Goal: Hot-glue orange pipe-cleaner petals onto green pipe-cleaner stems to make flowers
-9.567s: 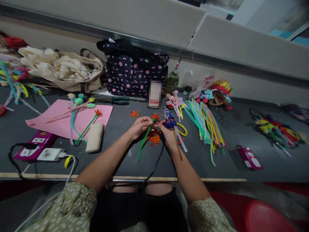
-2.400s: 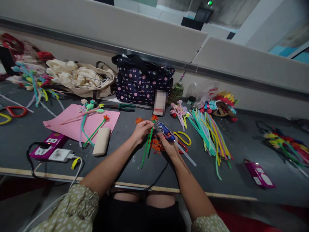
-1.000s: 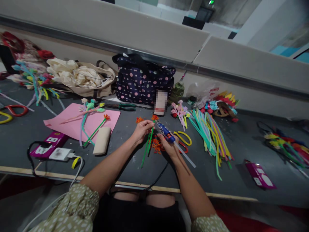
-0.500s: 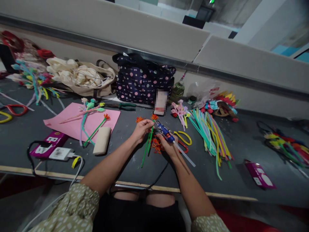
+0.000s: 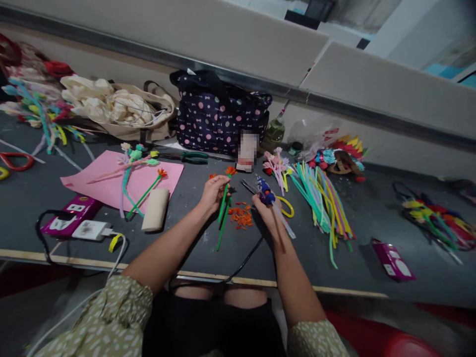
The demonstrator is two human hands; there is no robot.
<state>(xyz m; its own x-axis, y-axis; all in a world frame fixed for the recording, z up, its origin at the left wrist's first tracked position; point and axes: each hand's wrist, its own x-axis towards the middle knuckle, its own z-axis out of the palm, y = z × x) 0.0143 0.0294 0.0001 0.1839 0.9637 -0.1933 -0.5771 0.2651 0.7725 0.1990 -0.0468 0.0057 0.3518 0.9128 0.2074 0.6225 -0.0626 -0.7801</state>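
Observation:
My left hand [image 5: 214, 193] pinches the green stem of an orange pipe-cleaner flower [image 5: 230, 171], held upright above the table. Another green stem [image 5: 222, 232] hangs or lies just below the fingers; its top is hidden. In my right hand [image 5: 268, 210] is a blue glue gun [image 5: 265, 191], with a clear glue stick [image 5: 285, 220] jutting from its back. The nozzle points away from me, apart from the flower. Scissors with a yellow handle [image 5: 287, 207] lie partly hidden under the glue gun and right hand. Between my hands lies a pile of short orange pieces [image 5: 241, 216].
On the left are pink paper [image 5: 100, 179] with finished flowers, a beige block [image 5: 155, 210] and a purple power strip [image 5: 69, 218]. Colourful pipe cleaners [image 5: 323, 198] lie right. A dotted bag [image 5: 223, 116] stands behind. The black cord [image 5: 245, 263] crosses the table's front edge.
My right hand has drawn the glue gun to the right, away from the flower. My left hand has shifted slightly left with the flower. The orange pieces now show more fully.

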